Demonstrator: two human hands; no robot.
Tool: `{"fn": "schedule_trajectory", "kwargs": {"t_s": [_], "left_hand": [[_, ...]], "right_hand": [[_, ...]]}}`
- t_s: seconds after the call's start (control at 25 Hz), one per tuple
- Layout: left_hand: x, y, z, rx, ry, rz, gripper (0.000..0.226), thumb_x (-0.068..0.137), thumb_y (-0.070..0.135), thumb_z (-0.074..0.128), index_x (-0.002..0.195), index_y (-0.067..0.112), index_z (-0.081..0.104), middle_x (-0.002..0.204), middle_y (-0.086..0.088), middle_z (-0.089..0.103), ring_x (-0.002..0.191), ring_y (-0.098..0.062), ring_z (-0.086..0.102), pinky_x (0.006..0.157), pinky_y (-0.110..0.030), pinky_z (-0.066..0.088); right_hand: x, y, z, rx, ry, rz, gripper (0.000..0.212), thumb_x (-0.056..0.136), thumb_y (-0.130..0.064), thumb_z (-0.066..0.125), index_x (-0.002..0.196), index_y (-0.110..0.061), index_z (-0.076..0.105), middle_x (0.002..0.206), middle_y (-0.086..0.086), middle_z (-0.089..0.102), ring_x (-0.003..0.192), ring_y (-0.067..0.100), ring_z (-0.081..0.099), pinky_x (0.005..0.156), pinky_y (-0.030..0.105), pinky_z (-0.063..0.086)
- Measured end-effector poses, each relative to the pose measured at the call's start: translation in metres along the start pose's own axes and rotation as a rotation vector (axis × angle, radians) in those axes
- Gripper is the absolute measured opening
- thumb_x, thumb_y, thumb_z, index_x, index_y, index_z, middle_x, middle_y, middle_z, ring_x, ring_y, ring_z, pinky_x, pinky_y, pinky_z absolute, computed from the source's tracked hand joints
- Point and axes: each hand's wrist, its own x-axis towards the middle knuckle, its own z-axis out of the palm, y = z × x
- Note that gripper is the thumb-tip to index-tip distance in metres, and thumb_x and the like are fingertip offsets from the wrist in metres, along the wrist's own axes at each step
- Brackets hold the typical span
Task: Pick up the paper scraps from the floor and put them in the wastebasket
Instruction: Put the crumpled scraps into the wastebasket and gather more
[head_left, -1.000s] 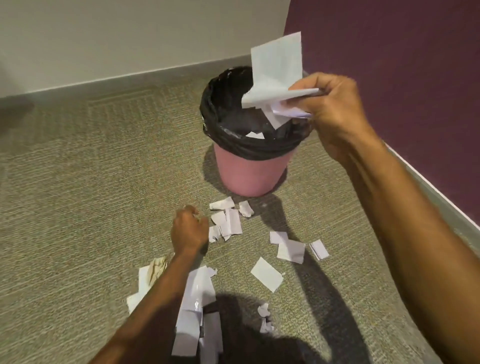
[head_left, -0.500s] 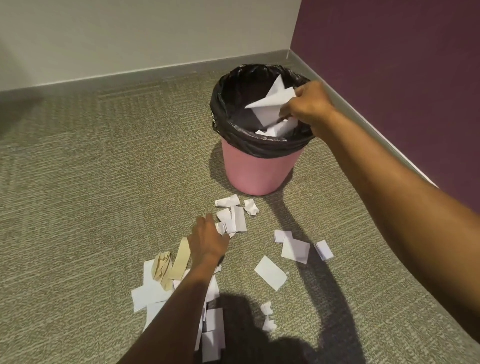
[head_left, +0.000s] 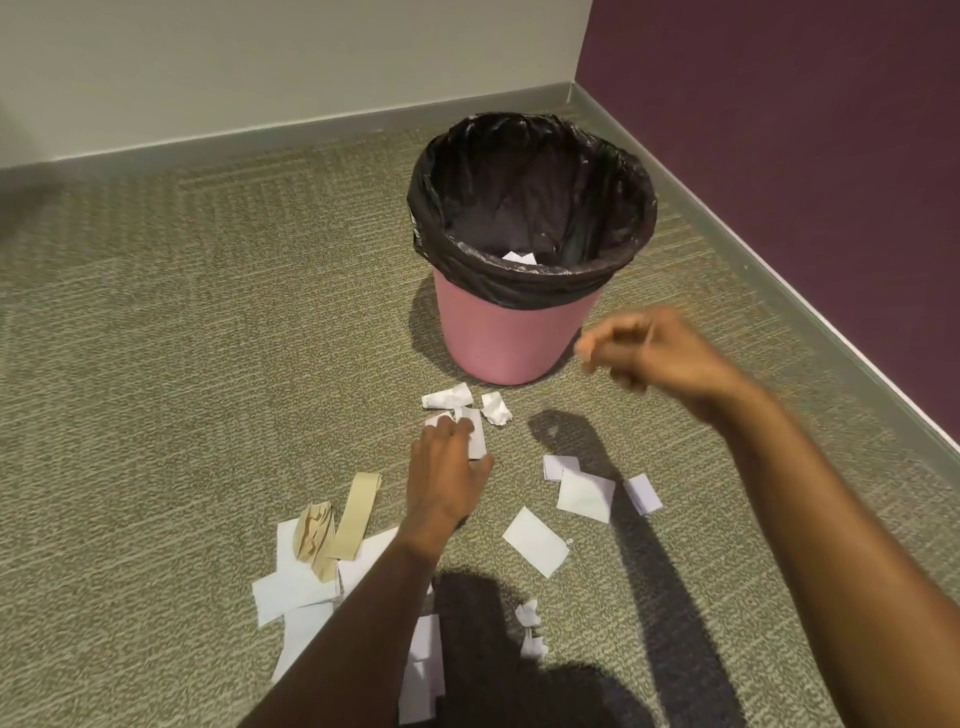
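A pink wastebasket with a black liner stands on the carpet near the corner; white scraps lie inside it. My left hand rests flat on white scraps just in front of the basket, fingers spread over them. My right hand is blurred, low beside the basket's right side, fingers loosely curled, with nothing visible in it. More white scraps lie on the floor between my arms. Tan paper strips and larger white sheets lie left of my left forearm.
The grey-green carpet runs to a white wall behind and a purple wall on the right, with a baseboard along both. My shadow falls across the lower middle of the floor.
My right hand let the large white papers drop into the basket and came back down to its right side. My left hand slid forward onto the scraps near the basket.
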Motion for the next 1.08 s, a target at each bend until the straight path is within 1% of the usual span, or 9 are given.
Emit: {"fn": "schedule_trajectory", "kwargs": {"t_s": [0.12, 0.2, 0.32, 0.48, 0.64, 0.76, 0.84, 0.96, 1.08], "left_hand": [[-0.011, 0.022, 0.018, -0.017, -0.169, 0.191, 0.047, 0.085, 0.045, 0.063, 0.123, 0.017, 0.055, 0.118, -0.002, 0.057, 0.107, -0.022, 0.052, 0.091, -0.039, 0.048], [-0.019, 0.029, 0.027, -0.031, -0.304, 0.282, 0.055, 0.081, 0.048, 0.066, 0.124, 0.017, 0.055, 0.121, -0.003, 0.054, 0.110, -0.023, 0.050, 0.091, -0.038, 0.045], [-0.030, 0.027, 0.039, 0.003, -0.462, 0.365, 0.069, 0.074, 0.048, 0.074, 0.133, 0.021, 0.052, 0.133, -0.001, 0.049, 0.119, -0.022, 0.045, 0.097, -0.038, 0.039], [-0.045, 0.018, 0.052, 0.181, -0.470, 0.480, 0.061, 0.078, 0.033, 0.070, 0.136, 0.021, 0.051, 0.145, -0.002, 0.040, 0.128, -0.023, 0.039, 0.104, -0.041, 0.034], [-0.053, 0.013, 0.059, 0.174, -0.380, 0.531, 0.050, 0.077, 0.022, 0.068, 0.126, 0.017, 0.057, 0.120, -0.005, 0.055, 0.105, -0.024, 0.049, 0.087, -0.039, 0.046], [-0.064, 0.011, 0.064, 0.061, -0.285, 0.607, 0.062, 0.065, 0.010, 0.071, 0.124, 0.014, 0.055, 0.101, -0.007, 0.063, 0.085, -0.024, 0.058, 0.071, -0.034, 0.050], [-0.068, 0.011, 0.065, 0.039, -0.227, 0.631, 0.059, 0.063, 0.010, 0.066, 0.121, 0.014, 0.054, 0.092, -0.006, 0.065, 0.075, -0.024, 0.060, 0.064, -0.031, 0.050], [-0.065, 0.016, 0.062, 0.120, -0.291, 0.591, 0.046, 0.067, 0.015, 0.057, 0.112, 0.018, 0.063, 0.092, -0.005, 0.064, 0.078, -0.024, 0.061, 0.065, -0.033, 0.050], [-0.063, 0.023, 0.054, 0.167, -0.382, 0.560, 0.039, 0.079, 0.007, 0.052, 0.116, 0.016, 0.060, 0.105, -0.009, 0.057, 0.096, -0.027, 0.053, 0.077, -0.041, 0.043]], "right_hand": [[-0.001, 0.079, 0.039, -0.218, -0.123, 0.240, 0.007, 0.086, 0.000, 0.066, 0.085, -0.007, 0.068, 0.096, 0.005, 0.070, 0.091, 0.019, 0.064, 0.064, 0.021, 0.049], [0.000, 0.123, 0.062, -0.381, -0.153, 0.317, 0.015, 0.082, -0.007, 0.075, 0.096, -0.007, 0.069, 0.105, 0.006, 0.070, 0.097, 0.022, 0.065, 0.079, 0.034, 0.056], [-0.012, 0.161, 0.086, -0.650, -0.141, 0.275, 0.053, 0.077, -0.025, 0.081, 0.124, -0.013, 0.060, 0.120, 0.005, 0.064, 0.103, 0.024, 0.062, 0.088, 0.038, 0.053], [-0.025, 0.172, 0.105, -0.913, -0.064, 0.112, 0.062, 0.084, -0.027, 0.069, 0.139, -0.014, 0.043, 0.131, 0.009, 0.052, 0.116, 0.031, 0.050, 0.097, 0.042, 0.043], [-0.023, 0.176, 0.108, -0.877, -0.011, 0.136, 0.054, 0.086, -0.025, 0.069, 0.134, -0.011, 0.049, 0.125, 0.009, 0.059, 0.115, 0.030, 0.054, 0.096, 0.041, 0.044], [-0.024, 0.177, 0.105, -0.741, -0.014, 0.184, 0.040, 0.083, -0.022, 0.072, 0.120, -0.011, 0.061, 0.116, 0.010, 0.067, 0.104, 0.030, 0.064, 0.083, 0.036, 0.051], [-0.020, 0.174, 0.098, -0.696, -0.038, 0.210, 0.032, 0.083, -0.022, 0.071, 0.113, -0.012, 0.068, 0.111, 0.011, 0.070, 0.099, 0.030, 0.066, 0.075, 0.031, 0.048], [-0.007, 0.165, 0.092, -0.719, -0.058, 0.137, 0.032, 0.084, -0.025, 0.074, 0.111, -0.009, 0.070, 0.114, 0.010, 0.064, 0.102, 0.029, 0.062, 0.076, 0.029, 0.044], [0.006, 0.159, 0.096, -0.769, -0.068, 0.050, 0.039, 0.083, -0.025, 0.075, 0.118, -0.009, 0.066, 0.127, 0.007, 0.055, 0.115, 0.028, 0.055, 0.094, 0.035, 0.046]]}}
